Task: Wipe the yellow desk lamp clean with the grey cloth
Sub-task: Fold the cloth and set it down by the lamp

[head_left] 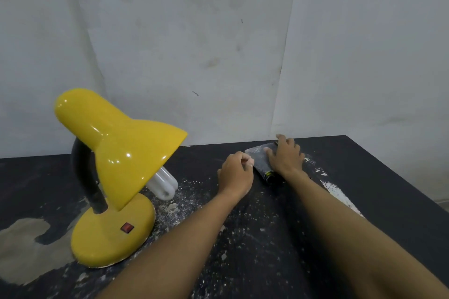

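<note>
grey cloth (258,156) partly under right hand (286,156)

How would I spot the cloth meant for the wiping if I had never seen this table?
Start at the black table and look to its far edge, right of the yellow lamp. The grey cloth lies flat there under the right hand, with the left hand at its near edge. It is the only fabric on the table.

The glossy yellow metal desk lamp (116,165) has a black bent neck (85,177) and red rocker switch (127,227). The flat grey cloth (261,160) lies on a black tabletop (388,177) speckled with white.
</note>
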